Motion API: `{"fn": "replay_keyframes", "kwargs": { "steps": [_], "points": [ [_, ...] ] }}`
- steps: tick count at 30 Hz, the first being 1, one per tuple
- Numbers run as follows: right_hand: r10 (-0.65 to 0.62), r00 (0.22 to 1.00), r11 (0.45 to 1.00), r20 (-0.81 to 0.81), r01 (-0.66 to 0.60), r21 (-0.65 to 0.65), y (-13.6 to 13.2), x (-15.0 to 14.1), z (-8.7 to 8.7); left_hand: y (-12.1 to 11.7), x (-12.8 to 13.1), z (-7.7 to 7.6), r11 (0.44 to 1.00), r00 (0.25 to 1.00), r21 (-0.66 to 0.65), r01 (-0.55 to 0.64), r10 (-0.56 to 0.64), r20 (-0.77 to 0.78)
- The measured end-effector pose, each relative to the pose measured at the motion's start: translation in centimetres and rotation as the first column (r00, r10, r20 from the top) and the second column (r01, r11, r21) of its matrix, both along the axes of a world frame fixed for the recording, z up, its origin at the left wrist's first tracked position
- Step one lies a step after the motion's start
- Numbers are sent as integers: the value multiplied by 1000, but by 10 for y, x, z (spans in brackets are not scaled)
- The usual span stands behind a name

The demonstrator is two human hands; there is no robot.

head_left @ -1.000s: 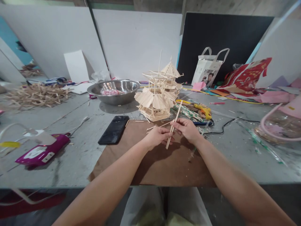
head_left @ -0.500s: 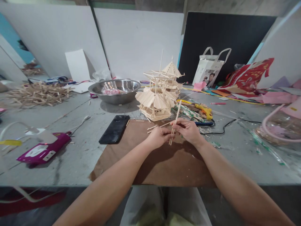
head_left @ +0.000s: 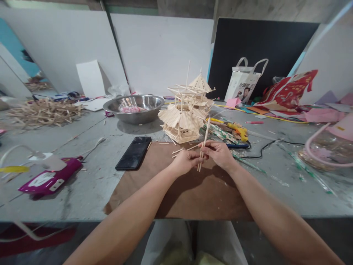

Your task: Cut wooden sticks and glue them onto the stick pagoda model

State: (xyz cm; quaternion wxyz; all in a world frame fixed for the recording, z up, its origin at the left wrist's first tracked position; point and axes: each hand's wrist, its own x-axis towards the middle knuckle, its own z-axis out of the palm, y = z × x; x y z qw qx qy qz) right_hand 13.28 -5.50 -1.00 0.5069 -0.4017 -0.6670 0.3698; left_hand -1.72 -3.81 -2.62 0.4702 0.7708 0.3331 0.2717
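Between my two hands, thin wooden sticks [head_left: 206, 133] are held nearly upright, one reaching well above the fingers and ends showing below. My left hand [head_left: 187, 161] pinches them low down. Higher up, my right hand [head_left: 217, 153] closes its thumb and fingertips on them. How many sticks are gripped I cannot tell. Just beyond the hands stands a pagoda-like model [head_left: 183, 117] built of similar sticks. Loose short sticks lie on the brown sheet [head_left: 132, 195] beneath my hands.
A black phone [head_left: 134, 153] lies left of my hands, with a purple power strip [head_left: 52, 176] farther left. Behind are a metal bowl [head_left: 135, 114] and a pile of sticks [head_left: 45, 112]. A yellow glue gun [head_left: 240, 132] with a black cord lies right of the model.
The view has shifted slightly. Both hands keep their hold on the sticks, with hardly any change in their position.
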Motion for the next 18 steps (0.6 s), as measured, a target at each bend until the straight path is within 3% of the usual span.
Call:
{"fn": "replay_keyframes", "kwargs": {
  "steps": [13, 18],
  "points": [
    [-36, 999, 999, -35, 36, 13, 1, -1, -3, -2, 1, 0, 993, 998, -117, -19, 26, 60],
    [-20, 997, 1000, -72, 20, -4, 0, -1, -2, -1, 2, -1, 995, 999, -95, -28, 32, 43]
  ]
}}
